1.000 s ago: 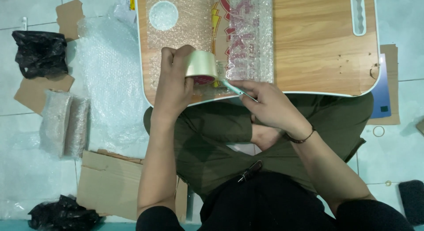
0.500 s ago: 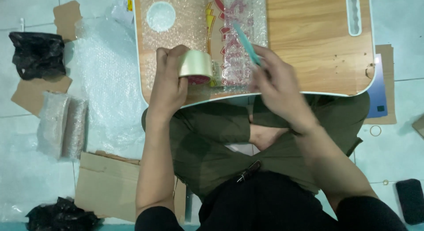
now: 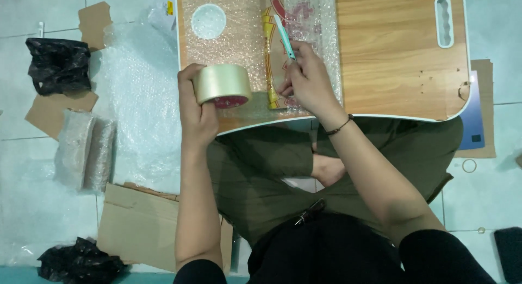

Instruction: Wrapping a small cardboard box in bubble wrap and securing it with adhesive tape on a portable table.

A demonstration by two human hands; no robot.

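While we sit cross-legged on the tiled floor (image 3: 32, 170) with the low wooden table (image 3: 391, 50) across our lap, our left hand (image 3: 197, 107) is clamped around a roll of clear tape (image 3: 222, 85), held just above the table's near edge. We note the roll is wide, pale yellowish and glossy, with a red inner core visible at its lower rim. Our right hand (image 3: 307, 80) is closed on a slim teal cutter (image 3: 284, 36), which points away from us, and the fingers press onto a bubble-wrapped package (image 3: 283, 50) lying on the table; red and yellow print shows through the wrap. Left of the table we see loose bubble wrap (image 3: 138, 99), a wrapped bundle (image 3: 84, 148), black plastic bags (image 3: 57, 64) and flat cardboard (image 3: 141, 229).
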